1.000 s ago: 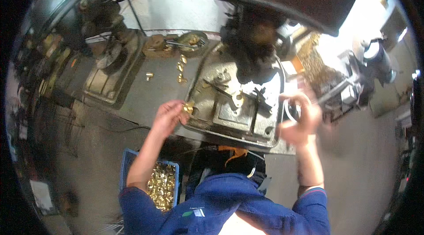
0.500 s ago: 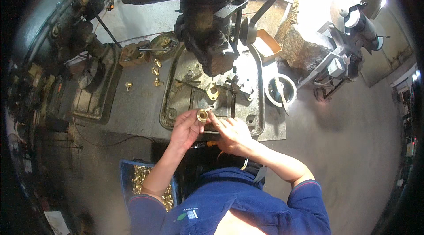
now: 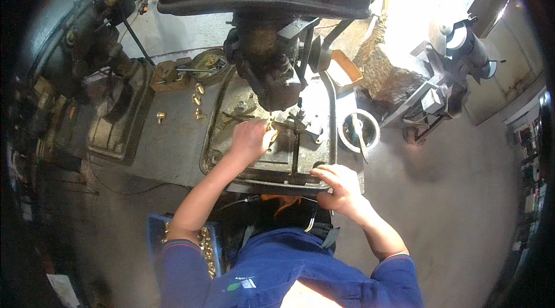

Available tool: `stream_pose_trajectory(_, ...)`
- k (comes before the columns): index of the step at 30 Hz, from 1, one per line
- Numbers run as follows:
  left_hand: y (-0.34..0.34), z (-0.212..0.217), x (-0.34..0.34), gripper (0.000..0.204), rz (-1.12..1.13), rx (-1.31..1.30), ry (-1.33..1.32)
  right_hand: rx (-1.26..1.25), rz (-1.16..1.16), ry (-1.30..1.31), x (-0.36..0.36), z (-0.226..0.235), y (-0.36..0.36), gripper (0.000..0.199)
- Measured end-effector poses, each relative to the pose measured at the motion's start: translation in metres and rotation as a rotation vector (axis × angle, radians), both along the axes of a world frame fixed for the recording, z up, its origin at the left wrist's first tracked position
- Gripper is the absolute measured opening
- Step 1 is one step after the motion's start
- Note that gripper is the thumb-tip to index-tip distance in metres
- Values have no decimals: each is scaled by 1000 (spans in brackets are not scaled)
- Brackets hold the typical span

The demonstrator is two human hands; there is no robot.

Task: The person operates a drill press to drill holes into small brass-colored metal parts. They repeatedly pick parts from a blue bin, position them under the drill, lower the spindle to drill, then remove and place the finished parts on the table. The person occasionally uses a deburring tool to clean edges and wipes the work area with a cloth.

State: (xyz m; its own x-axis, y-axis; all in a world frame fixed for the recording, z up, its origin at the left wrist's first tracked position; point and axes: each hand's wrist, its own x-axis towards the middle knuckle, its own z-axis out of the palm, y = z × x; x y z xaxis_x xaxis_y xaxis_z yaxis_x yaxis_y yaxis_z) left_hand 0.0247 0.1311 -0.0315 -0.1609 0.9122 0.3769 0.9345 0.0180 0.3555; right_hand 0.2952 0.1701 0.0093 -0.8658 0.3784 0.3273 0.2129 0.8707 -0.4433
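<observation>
Under the drill press spindle (image 3: 281, 91), my left hand (image 3: 250, 139) is closed round a brass fitting (image 3: 269, 127), most of it hidden by the fingers. It holds the fitting at the small brass plate fixed in the middle of the press bed (image 3: 250, 181); whether the fitting is seated there I cannot tell. My right hand (image 3: 342, 189) is at the bed's front right corner, index finger stretched toward the rim, with nothing seen in it. Several brass fittings (image 3: 197, 100) lie on the bench to the left.
A blue bin (image 3: 156, 235) of brass pieces stands by my left arm. To the right of the bed is a round pot (image 3: 374, 128) with a brush in it. A second machine (image 3: 110, 128) stands at left, a grinder-like machine (image 3: 462, 48) at far right.
My left hand has carried the brass fitting forward from the bed's front edge to beneath the spindle. My right hand has left the fitting and moved right and slightly down.
</observation>
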Motion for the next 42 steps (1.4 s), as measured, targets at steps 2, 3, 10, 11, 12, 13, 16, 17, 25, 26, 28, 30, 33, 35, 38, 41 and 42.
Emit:
stream_pose_trajectory(2,-2,7,4,23,-1,-24,-43,-15,-22,21,3,-6,4,56)
stream_pose_trajectory(3,-6,10,4,23,-9,-35,-77,-46,-13,15,2,-6,5,60)
stream_pose_trajectory(10,-62,38,-2,19,62,-32,-431,-145,-81,-392,-77,8,8,86)
stream_pose_trajectory(11,-68,40,-3,19,74,-34,-448,-76,-84,-446,-93,3,13,89)
stream_pose_trajectory(12,-74,42,-3,19,91,-30,-471,-29,-79,-412,-105,-4,18,90)
stream_pose_trajectory(13,-80,45,-3,20,93,-30,-485,19,-71,-377,-117,-12,22,91)
stream_pose_trajectory(16,-91,48,-6,20,97,-39,-534,96,-94,-345,-139,-23,29,84)
stream_pose_trajectory(17,-93,46,-7,20,101,-48,-551,115,-109,-340,-142,-25,30,82)
stream_pose_trajectory(25,-79,35,-2,20,72,-38,-601,180,-80,-219,-141,-32,34,67)
stream_pose_trajectory(26,-76,35,1,20,47,-5,-587,183,-78,-216,-144,-33,34,63)
stream_pose_trajectory(28,-73,36,2,20,20,12,-574,169,-118,-257,-145,-34,31,64)
stream_pose_trajectory(30,-72,38,2,21,10,-19,-576,152,-72,-245,-142,-32,31,64)
stream_pose_trajectory(33,-74,41,-3,22,39,-6,-539,82,120,-411,-121,7,17,68)
stream_pose_trajectory(35,-67,41,-5,22,68,-28,-521,32,137,-387,-93,31,3,66)
stream_pose_trajectory(38,-47,29,-5,25,37,-14,-476,-8,110,-183,-54,27,11,65)
stream_pose_trajectory(41,-21,19,-4,25,-30,7,-352,-177,-32,-131,-25,42,13,58)
stream_pose_trajectory(42,-11,10,-6,24,-46,21,-271,-171,-64,-92,-17,42,13,57)
